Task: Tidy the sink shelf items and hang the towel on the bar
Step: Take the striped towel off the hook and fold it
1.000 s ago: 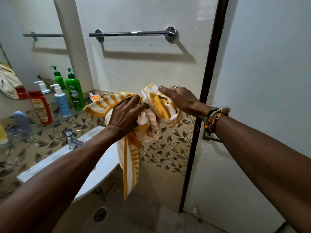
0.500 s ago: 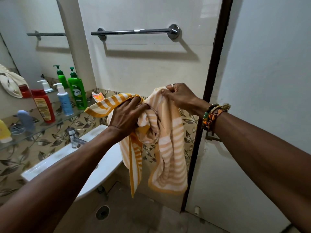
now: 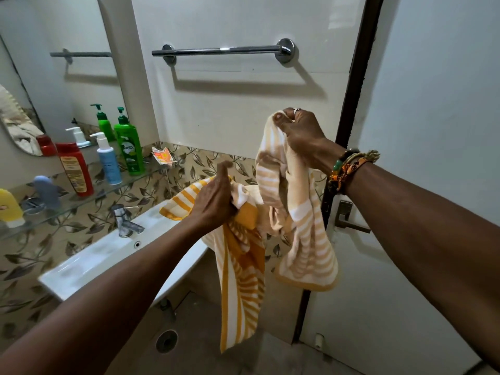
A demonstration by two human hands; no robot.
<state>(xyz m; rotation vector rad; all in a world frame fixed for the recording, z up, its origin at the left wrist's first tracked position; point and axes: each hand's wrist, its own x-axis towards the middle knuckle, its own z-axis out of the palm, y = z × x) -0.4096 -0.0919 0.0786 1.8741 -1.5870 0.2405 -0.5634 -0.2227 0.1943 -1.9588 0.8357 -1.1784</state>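
Yellow and white stripes run along the towel (image 3: 243,255), which we hold in the air in front of the wall, below the bar (image 3: 221,50) and not touching it. Our right hand (image 3: 303,136) is up higher and pinches one top corner between thumb and fingers, so a pale part hangs down from it. Our left hand (image 3: 213,201) is lower and squeezes shut on a bunch of the cloth, and a long darker strip hangs down from there toward the floor. The shiny bar is on the wall above both hands and has nothing on it. To the left is the white sink (image 3: 89,263) with its tap (image 3: 123,220). Over the sink is a glass shelf (image 3: 81,196) with a green bottle (image 3: 128,147), a blue bottle (image 3: 108,161) and a red bottle (image 3: 74,166) standing in a row. On our right is the door (image 3: 433,158) with its handle (image 3: 349,220).
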